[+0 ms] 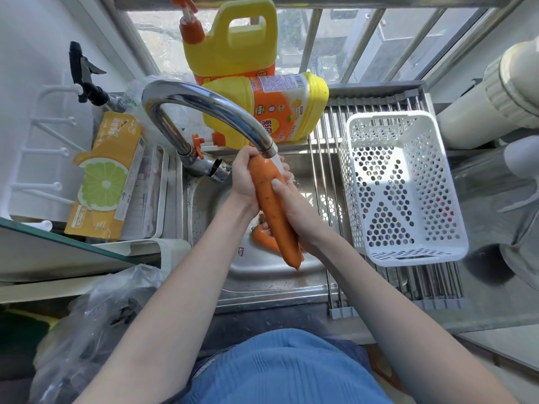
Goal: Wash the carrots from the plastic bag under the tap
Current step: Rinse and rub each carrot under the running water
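Note:
A long orange carrot (274, 211) is held over the steel sink (262, 284), its thick end under the running water of the curved chrome tap (204, 109). My left hand (243, 176) grips the carrot near its top. My right hand (287, 199) wraps the carrot's right side, thumb pressed on its surface. At least one more carrot (259, 236) lies in the sink bowl behind the held one, partly hidden. A crumpled clear plastic bag (96, 319) sits on the counter at the lower left; its contents cannot be made out.
A white perforated basket (434, 252) stands on a roll-up steel rack (329, 135) over the sink's right side. Two yellow detergent jugs (262, 106) stand behind the tap by the window. An orange package with a lime picture (105, 176) lies left of the sink.

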Demonstrator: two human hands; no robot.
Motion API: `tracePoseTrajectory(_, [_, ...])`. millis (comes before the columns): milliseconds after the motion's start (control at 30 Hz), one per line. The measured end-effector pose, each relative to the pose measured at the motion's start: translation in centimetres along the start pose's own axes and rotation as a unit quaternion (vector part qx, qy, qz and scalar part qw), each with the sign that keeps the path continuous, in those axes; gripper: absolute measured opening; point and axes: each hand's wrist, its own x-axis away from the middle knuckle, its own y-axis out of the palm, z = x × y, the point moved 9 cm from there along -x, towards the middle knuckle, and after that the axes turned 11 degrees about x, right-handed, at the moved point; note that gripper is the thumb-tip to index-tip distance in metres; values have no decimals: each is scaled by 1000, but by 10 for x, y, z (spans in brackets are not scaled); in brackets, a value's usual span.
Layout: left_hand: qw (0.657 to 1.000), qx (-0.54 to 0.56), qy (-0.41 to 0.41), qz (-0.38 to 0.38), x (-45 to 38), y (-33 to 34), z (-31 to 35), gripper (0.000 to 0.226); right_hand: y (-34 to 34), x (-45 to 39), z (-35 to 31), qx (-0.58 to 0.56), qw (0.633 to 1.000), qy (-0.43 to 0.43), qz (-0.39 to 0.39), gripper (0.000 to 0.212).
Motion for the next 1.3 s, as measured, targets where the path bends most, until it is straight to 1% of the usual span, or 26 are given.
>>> tracePoseTrajectory(67, [1000, -6, 2, 0, 0, -1, 0, 41, -3, -1, 3, -14, 1000, 11, -9, 40])
tracePoseTrajectory(167, [1000, -28, -10, -5, 0, 0, -1, 41, 4, -1, 12, -65, 996, 54, -15, 62])
tracePoseTrajectory(233, [999, -43, -9, -7, 0, 1, -3, 41, 5, -3, 17, -87, 993, 76, 4, 70])
tracePoseTrajectory(300, [1000, -27, -6, -4, 1, 2, -5, 38, 5, -4, 15, -75, 995, 61, 16, 66])
tracePoseTrajectory(400, [1000, 0, -10, 0, 0, 2, -6, 39, 2, -3, 9, -45, 998, 20, 23, 49])
tracePoseTrajectory(467, [1000, -6, -14, 3, -1, -1, -8, 39, -1, -3, 12, -48, 998, 20, 19, 49])
tracePoseTrajectory(567, [999, -29, -16, -3, 2, 0, -8, 39, 3, 0, 22, -90, 994, 56, -19, 71])
tracePoseTrajectory(633, [999, -52, -7, -2, 3, 0, -5, 40, 6, 0, 26, -117, 989, 76, -37, 78])
tracePoseTrajectory(700, [997, -75, 5, 2, 2, 1, -2, 41, 4, -3, 25, -93, 993, 78, -8, 81])
tracePoseTrajectory(767, [998, -65, -3, 2, 3, 3, -2, 40, 1, -6, 19, -54, 997, 48, 24, 79])
tracePoseTrajectory(867, [999, -32, 6, 5, 4, 4, 0, 37, 1, -3, 11, -21, 1000, 1, -5, 55])
tracePoseTrajectory(900, [1000, -19, 6, 7, 4, 4, 0, 36, 0, -1, 9, -10, 1000, -6, -20, 51])
tracePoseTrajectory(967, [1000, -17, 2, 7, 5, 5, -1, 37, -3, 3, 7, 9, 998, -12, -53, 53])
tracePoseTrajectory(1033, [998, -60, 1, 18, 5, 0, -3, 36, -4, 2, 7, 45, 996, -13, -70, 58])
tracePoseTrajectory(1067, [995, -93, 6, 32, 4, -5, -3, 37, -5, 0, 8, 52, 997, -12, -57, 54])
tracePoseTrajectory(1100, [991, -124, 11, 49, 4, -8, -3, 38, -7, -2, 8, 47, 999, -12, -22, 48])
tracePoseTrajectory(1133, [986, -154, 18, 65, 2, -13, -2, 40, -10, -3, 7, 38, 999, -10, 27, 42])
tracePoseTrajectory(1167, [980, -179, 30, 78, 1, -15, -1, 41, -12, -3, 7, 34, 996, -5, 79, 43])
tracePoseTrajectory(1233, [965, -227, 47, 125, -4, -29, 3, 42, -10, -2, 8, 29, 988, 11, 149, 58])
tracePoseTrajectory(1300, [955, -253, 50, 144, -6, -41, 4, 40, -8, -3, 13, 27, 983, 45, 175, 75])
